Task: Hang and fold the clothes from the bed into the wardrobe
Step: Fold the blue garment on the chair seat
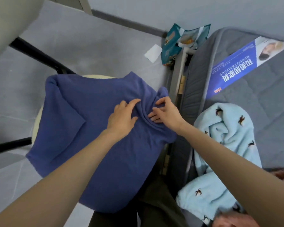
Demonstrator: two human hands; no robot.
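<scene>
- Left edge: we note a round cream stool seat [36, 123] on black legs, serving as the folding surface. The wardrobe is not in view.
- The blue garment [82, 112] lies draped over that seat, covering most of it. Its near edge hangs off the front toward our legs, and one flap is already turned in on the seat's left side.
- The left hand [123, 117] lies flat on the cloth near the seat's middle, fingers straight and slightly spread, pressing it down.
- The right hand [164, 113] is just beside it, at the seat's right edge. Thumb and fingers pinch a bunched ridge of the blue cloth.
- We judge the folding step is mid-way, with the right side being gathered to turn over the pinned centre.
- The next move calls for lifting that ridge across while the left palm holds the cloth flat, then smoothing out the wrinkles.
- Right: on the grey mattress [261, 89] a pale blue fleece [223, 133] lies crumpled at its near left edge, not yet dealt with.
</scene>
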